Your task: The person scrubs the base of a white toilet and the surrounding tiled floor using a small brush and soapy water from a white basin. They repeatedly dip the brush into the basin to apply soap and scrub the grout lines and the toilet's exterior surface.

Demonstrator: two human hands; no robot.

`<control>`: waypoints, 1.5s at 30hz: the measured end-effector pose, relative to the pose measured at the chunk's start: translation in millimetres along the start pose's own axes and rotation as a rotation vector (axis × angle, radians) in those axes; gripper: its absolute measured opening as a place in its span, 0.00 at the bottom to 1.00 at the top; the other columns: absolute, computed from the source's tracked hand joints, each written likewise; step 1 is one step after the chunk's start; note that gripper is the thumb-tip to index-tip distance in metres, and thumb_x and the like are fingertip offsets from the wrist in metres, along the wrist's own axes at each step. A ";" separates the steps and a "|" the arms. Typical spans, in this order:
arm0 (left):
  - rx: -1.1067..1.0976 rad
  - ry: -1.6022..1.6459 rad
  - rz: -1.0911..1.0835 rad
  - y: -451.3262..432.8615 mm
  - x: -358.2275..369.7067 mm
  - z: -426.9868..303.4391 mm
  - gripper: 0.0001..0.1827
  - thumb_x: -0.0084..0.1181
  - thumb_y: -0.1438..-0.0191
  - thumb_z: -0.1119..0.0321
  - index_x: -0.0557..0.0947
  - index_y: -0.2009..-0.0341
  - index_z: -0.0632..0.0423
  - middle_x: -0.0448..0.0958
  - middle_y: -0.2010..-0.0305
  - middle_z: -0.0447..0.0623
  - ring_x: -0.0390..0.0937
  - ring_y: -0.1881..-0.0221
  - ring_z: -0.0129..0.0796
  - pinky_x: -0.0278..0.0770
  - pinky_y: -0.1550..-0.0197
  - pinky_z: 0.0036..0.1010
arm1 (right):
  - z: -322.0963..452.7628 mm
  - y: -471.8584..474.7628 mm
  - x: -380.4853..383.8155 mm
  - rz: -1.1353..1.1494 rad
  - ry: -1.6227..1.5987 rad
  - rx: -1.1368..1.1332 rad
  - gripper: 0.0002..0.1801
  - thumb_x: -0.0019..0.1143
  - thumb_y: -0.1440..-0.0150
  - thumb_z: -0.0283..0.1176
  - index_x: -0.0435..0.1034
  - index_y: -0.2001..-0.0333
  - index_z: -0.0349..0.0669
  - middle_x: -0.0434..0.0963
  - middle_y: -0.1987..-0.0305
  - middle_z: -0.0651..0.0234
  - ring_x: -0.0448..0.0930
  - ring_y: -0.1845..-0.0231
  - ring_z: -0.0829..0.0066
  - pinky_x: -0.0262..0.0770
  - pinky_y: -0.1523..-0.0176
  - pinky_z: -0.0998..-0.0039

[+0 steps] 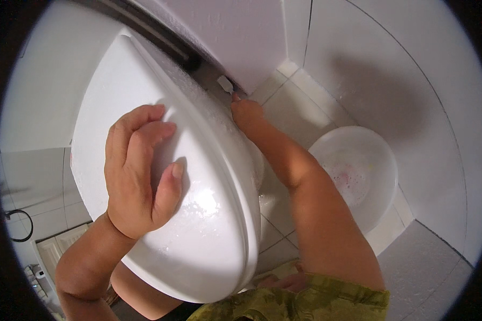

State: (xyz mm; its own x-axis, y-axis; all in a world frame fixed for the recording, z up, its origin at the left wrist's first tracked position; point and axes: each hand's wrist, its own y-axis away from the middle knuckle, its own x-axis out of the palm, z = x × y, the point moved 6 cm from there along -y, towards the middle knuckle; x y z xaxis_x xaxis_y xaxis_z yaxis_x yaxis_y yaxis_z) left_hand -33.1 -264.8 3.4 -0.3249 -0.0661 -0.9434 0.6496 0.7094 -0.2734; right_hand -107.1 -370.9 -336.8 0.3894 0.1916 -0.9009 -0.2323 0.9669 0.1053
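A white toilet (209,240) with its lid down fills the middle of the view, water drops and suds on its glossy surface. My left hand (136,172) rests on the lid with fingers bent and apart, holding nothing. Reaching down past the toilet's right side, my right hand (247,114) grips a small white-headed brush (225,85). The brush head is low, by the bottom corner of a pale wall panel (241,36). Most of its handle is hidden in my fist. Foam clings to the toilet's outer side (213,112) near that hand.
A white plastic basin (379,200) with sudsy water stands on the tiled floor (295,100) beside my right forearm. Tiled wall (389,72) rises behind it. A dark gap with a pipe-like bar (160,36) runs behind the toilet. A black ring (31,228) hangs at far left.
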 end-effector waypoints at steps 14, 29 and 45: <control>-0.010 -0.036 0.044 1.8 1.0 0.4 0.20 0.47 0.54 0.63 0.72 0.59 0.66 0.67 0.52 0.65 0.67 0.53 0.50 0.67 0.52 0.36 | 27.5 -66.4 16.8 0.019 -0.101 -0.133 0.22 0.42 0.46 0.27 0.64 0.45 0.39 0.77 0.62 0.53 0.79 0.61 0.57 0.75 0.60 0.59; -0.039 -0.079 0.047 9.7 -5.0 -0.7 0.19 0.45 0.53 0.65 0.71 0.58 0.65 0.66 0.51 0.65 0.69 0.53 0.49 0.69 0.52 0.35 | -12.0 122.2 -27.0 0.258 0.008 -0.205 0.23 0.40 0.45 0.26 0.60 0.43 0.37 0.76 0.72 0.55 0.79 0.70 0.58 0.74 0.67 0.59; 0.004 -0.100 0.021 10.4 -2.1 -12.6 0.19 0.43 0.50 0.65 0.72 0.56 0.62 0.68 0.51 0.60 0.70 0.53 0.46 0.70 0.52 0.35 | -7.2 213.9 -0.4 0.428 -0.190 0.128 0.25 0.37 0.42 0.28 0.54 0.40 0.35 0.77 0.68 0.51 0.79 0.68 0.53 0.73 0.67 0.56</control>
State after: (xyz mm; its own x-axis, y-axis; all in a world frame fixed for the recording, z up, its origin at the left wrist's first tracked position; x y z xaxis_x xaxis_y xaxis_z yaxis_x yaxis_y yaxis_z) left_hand -34.3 -248.4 5.0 -0.2409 -0.1209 -0.9630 0.6587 0.7084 -0.2537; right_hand -163.4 -165.4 -317.0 0.4413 0.5923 -0.6741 -0.3005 0.8054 0.5109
